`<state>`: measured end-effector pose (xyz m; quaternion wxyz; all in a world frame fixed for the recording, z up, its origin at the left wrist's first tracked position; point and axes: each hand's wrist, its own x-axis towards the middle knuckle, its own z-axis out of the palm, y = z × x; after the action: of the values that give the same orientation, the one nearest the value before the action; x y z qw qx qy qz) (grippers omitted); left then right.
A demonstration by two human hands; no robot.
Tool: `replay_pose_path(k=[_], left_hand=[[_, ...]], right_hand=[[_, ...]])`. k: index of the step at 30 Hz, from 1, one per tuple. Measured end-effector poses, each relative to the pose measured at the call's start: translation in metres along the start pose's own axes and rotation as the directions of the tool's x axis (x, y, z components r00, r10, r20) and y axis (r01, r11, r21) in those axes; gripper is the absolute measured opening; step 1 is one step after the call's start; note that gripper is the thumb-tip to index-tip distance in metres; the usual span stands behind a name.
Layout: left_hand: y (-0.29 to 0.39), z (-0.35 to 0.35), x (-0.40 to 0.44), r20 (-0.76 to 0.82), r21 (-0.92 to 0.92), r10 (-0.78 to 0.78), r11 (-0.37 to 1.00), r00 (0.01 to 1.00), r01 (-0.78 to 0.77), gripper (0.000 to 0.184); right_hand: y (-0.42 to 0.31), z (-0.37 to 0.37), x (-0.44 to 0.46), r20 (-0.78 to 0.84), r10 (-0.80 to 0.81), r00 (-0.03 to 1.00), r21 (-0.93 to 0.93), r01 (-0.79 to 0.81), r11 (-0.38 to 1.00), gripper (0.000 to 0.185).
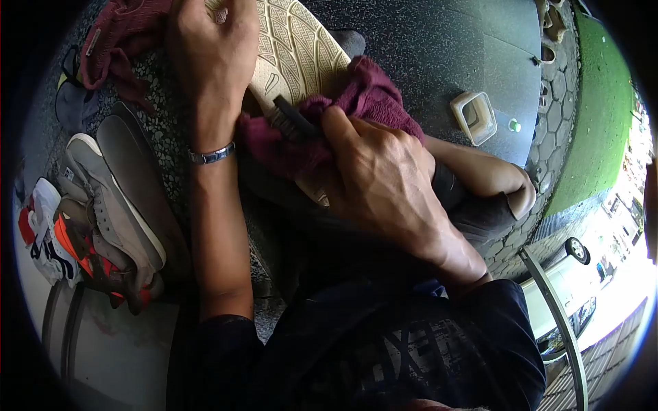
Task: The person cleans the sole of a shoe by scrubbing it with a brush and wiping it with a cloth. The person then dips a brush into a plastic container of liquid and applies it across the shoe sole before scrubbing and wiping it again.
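Floor (439,68), speckled; at its left edge, a heap of footwear: orange-and-brown shoe (74,240), grey shoe (113,198) on its side, long dark sole (137,151) just beside. Beyond these, maroon fabric (127,34), crumpled. Left hand (218,48), banded watch (212,155) at wrist: against the sole's left edge; fingers run out of view, closure cannot be told. Shoe (295,51), one, pale patterned sole facing up, between the hands; near end covered by cloth and right hand. Black brush (291,122), bristles touching maroon cloth (380,92). Right hand (384,171): fingers folded around brush and cloth, tips hidden. Square clear container (474,118), near the floor's right edge; green cap (515,126) beside it.
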<state>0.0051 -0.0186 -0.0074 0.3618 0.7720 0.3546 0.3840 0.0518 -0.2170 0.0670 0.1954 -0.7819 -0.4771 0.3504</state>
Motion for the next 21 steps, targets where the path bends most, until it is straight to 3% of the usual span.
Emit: replay_pose_path(k=[1, 4, 6, 7, 9, 11, 13, 15, 16, 17, 18, 19, 20, 21], left_hand=[[0.006, -0.005, 0.002, 0.058, 0.002, -0.098, 0.995, 0.994, 0.098, 0.016], [-0.009, -0.008, 0.006, 0.07, 0.073, -0.048, 0.996, 0.996, 0.043, 0.028], [-0.014, -0.006, 0.007, 0.057, 0.024, -0.079, 0.997, 0.995, 0.078, 0.027], [-0.015, -0.007, 0.008, 0.046, 0.002, -0.097, 0.995, 0.994, 0.097, 0.027], [-0.013, -0.01, 0.007, 0.055, 0.074, -0.102, 0.992, 0.993, 0.098, 0.027], [0.007, -0.013, 0.006, 0.1, 0.065, -0.177, 0.983, 0.979, 0.171, 0.016], [-0.01, -0.007, 0.007, 0.052, -0.002, -0.046, 0.999, 0.998, 0.046, 0.016], [-0.026, -0.001, 0.008, 0.023, -0.061, 0.038, 0.997, 0.999, -0.037, 0.016], [-0.031, 0.001, 0.009, 0.017, -0.088, 0.058, 0.995, 0.998, -0.056, 0.016], [-0.036, 0.002, 0.008, 0.01, -0.113, 0.075, 0.991, 0.997, -0.073, 0.016], [-0.029, 0.0, 0.007, 0.049, -0.085, -0.003, 0.996, 0.999, 0.007, 0.015], [-0.015, -0.006, 0.008, 0.085, -0.05, -0.084, 0.995, 0.993, 0.088, 0.015], [-0.006, -0.008, 0.009, 0.115, -0.015, -0.159, 0.987, 0.981, 0.162, 0.015], [-0.004, -0.006, 0.007, 0.102, -0.015, -0.137, 0.99, 0.985, 0.139, 0.014]], right_hand=[[0.003, -0.007, -0.004, 0.097, 0.024, 0.995, 0.028, -0.027, 0.999, 0.029], [0.026, -0.012, -0.016, 0.071, -0.228, 0.971, 0.075, 0.223, 0.972, 0.035], [0.053, -0.019, -0.017, 0.042, -0.28, 0.959, 0.355, 0.248, 0.902, 0.047], [0.053, -0.021, -0.024, -0.105, -0.054, 0.993, 0.54, 0.103, 0.835, 0.042], [0.049, -0.023, -0.022, -0.252, 0.407, 0.878, 0.825, -0.025, 0.565, 0.031], [0.05, -0.03, -0.001, -0.335, 0.488, 0.806, 0.842, 0.024, 0.538, 0.024], [0.062, -0.037, 0.019, -0.427, 0.198, 0.882, 0.654, 0.15, 0.742, 0.022], [0.049, -0.032, 0.036, -0.36, 0.101, 0.928, 0.373, 0.043, 0.927, 0.022], [0.044, -0.031, 0.043, -0.275, 0.013, 0.961, 0.137, 0.026, 0.99, 0.024], [0.039, -0.025, 0.045, -0.258, -0.046, 0.965, 0.011, 0.051, 0.999, 0.024], [0.032, -0.017, 0.043, -0.229, -0.1, 0.968, -0.112, 0.075, 0.991, 0.024], [0.023, -0.01, 0.041, -0.213, -0.125, 0.969, -0.151, 0.093, 0.984, 0.034], [0.013, -0.007, 0.036, -0.185, -0.086, 0.979, -0.165, 0.056, 0.985, 0.021], [0.008, -0.005, 0.032, -0.148, -0.079, 0.986, -0.171, 0.053, 0.984, 0.022]])
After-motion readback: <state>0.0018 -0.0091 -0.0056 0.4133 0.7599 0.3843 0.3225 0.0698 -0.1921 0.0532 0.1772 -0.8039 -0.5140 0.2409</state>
